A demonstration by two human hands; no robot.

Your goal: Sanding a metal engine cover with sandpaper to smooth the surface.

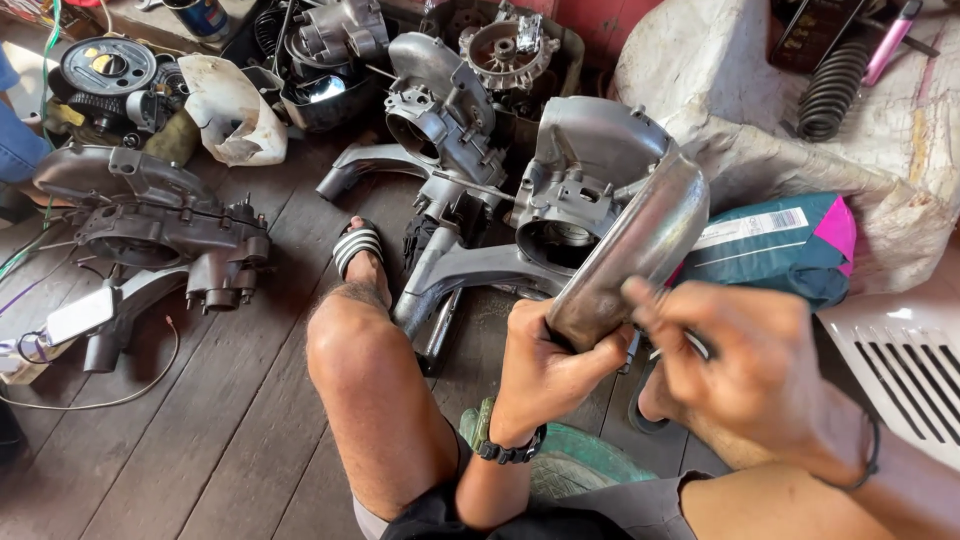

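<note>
my left hand (545, 365) is clamped round the lower end of the curved metal cover (630, 250) to steady it above the wooden floor (230, 420), while my right hand (745, 375) pinches a thin tool, too blurred to identify, at its edge.

Left hand (545, 365) clenched; right hand (745, 365) pinching, blurred.

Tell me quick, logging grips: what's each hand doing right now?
Left hand: closed around the curved metal cover.
Right hand: blurred, fingers curled at the cover's edge; grip cannot be told.
</note>
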